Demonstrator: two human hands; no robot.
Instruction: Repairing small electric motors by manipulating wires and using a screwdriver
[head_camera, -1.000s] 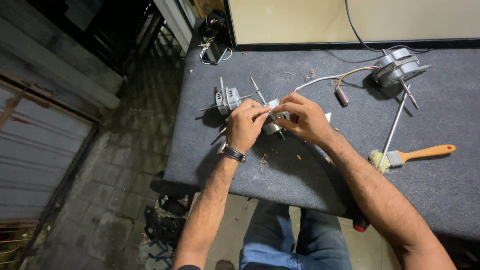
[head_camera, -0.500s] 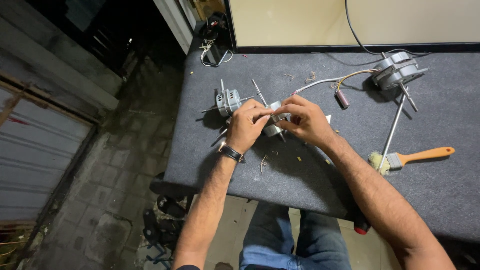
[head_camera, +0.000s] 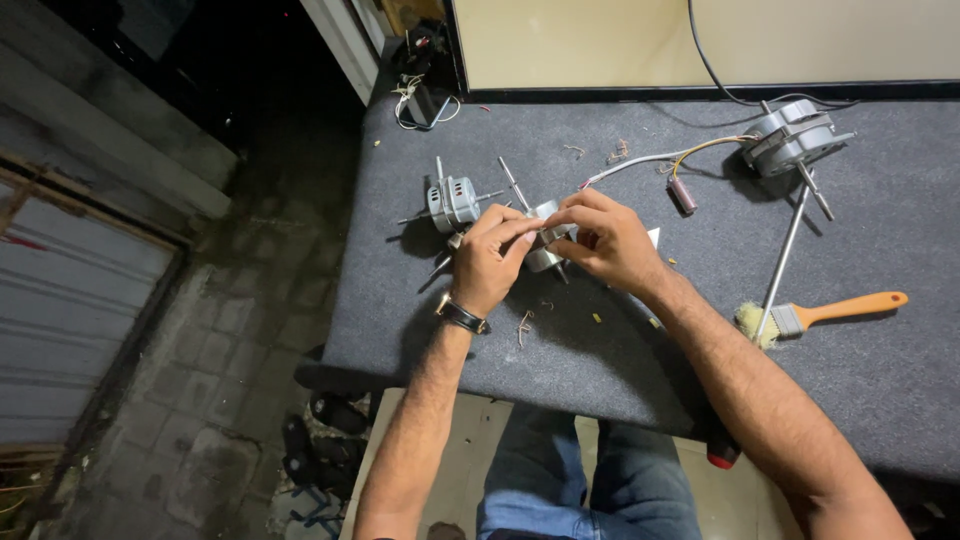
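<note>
Wide grey counter fills the view, running up to a pale wall panel at the back. On it, far right, a round silver motor with wires trailing off, a long metal rod angled down from it, and an orange-handled brush lying beside the rod's lower end. Centre-left sits a small motor with a shaft. Just beside it, both hands meet: left hand, watch on the wrist, and right hand, fingers closed from either side on a small silver metal part, held low over the counter's middle.
</note>
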